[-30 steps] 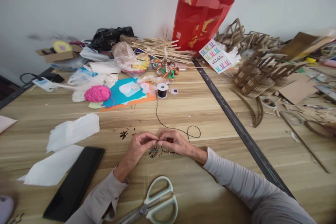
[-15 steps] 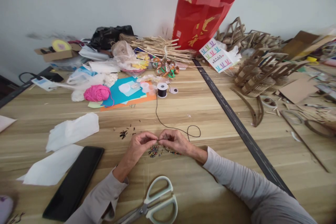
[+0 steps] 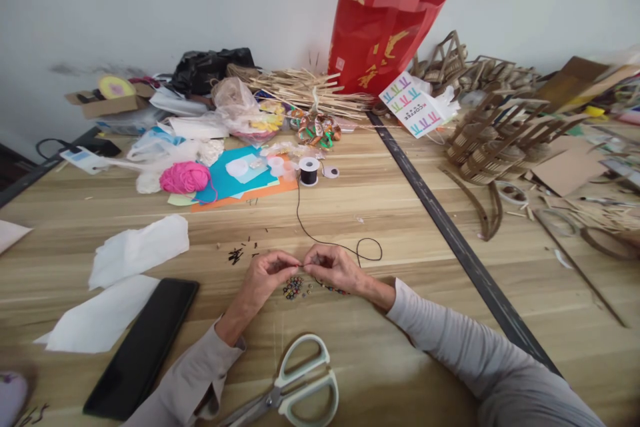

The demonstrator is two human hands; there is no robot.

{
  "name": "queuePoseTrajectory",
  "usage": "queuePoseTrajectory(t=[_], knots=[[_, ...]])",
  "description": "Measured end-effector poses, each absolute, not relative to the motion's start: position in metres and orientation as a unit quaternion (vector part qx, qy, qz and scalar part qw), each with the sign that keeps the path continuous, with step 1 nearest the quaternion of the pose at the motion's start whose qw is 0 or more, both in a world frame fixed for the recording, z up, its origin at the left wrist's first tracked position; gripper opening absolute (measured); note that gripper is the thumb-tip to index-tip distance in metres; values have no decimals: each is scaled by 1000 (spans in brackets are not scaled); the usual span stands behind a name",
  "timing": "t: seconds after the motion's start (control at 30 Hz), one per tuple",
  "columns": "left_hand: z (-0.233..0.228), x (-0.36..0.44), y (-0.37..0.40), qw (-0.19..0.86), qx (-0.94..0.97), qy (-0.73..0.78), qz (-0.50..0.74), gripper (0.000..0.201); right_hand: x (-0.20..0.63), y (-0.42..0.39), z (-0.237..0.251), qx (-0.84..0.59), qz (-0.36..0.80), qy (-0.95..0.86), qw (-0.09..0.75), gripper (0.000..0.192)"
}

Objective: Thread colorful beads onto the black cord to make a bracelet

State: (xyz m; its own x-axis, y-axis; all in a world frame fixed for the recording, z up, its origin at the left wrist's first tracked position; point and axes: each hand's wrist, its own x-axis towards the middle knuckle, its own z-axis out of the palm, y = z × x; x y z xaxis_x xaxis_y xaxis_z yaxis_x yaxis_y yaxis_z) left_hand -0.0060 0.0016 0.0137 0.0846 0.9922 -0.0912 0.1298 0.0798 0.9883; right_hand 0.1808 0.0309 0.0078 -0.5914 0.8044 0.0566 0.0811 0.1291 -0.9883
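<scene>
My left hand [image 3: 266,279] pinches a tiny reddish bead between thumb and forefinger. Close against it, my right hand [image 3: 334,268] is closed on a thin black cord [image 3: 325,242], whose end meets the bead at the fingertips. A short row of coloured beads [image 3: 336,290] strung on the cord shows under my right hand. Below the fingertips lies a small heap of loose beads [image 3: 293,287]. From a white-rimmed spool [image 3: 309,172] the cord runs down the table and makes a loop by my right hand.
White-handled scissors [image 3: 305,383] lie in front of me. A black flat case [image 3: 143,350] and white paper sheets [image 3: 137,250] are to the left, with black cut bits [image 3: 235,255] nearer. Pink yarn [image 3: 186,177], a red bag [image 3: 380,33] and small woven baskets [image 3: 493,153] stand farther back.
Both hands stay in nearly the same place. My fingertips have shifted slightly, and a reddish speck now shows between them. A bit more of the strung beads is visible beneath my right hand.
</scene>
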Motion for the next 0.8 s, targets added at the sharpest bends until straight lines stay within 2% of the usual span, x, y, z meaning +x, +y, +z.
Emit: queuePoseTrajectory(t=[0.27, 0.8], knots=[[12, -6, 1, 505, 530, 532, 424, 9, 181, 31, 9, -314, 593, -669, 318, 28], [12, -6, 2, 519, 529, 522, 421, 7, 181, 31, 14, -318, 594, -677, 296, 23]])
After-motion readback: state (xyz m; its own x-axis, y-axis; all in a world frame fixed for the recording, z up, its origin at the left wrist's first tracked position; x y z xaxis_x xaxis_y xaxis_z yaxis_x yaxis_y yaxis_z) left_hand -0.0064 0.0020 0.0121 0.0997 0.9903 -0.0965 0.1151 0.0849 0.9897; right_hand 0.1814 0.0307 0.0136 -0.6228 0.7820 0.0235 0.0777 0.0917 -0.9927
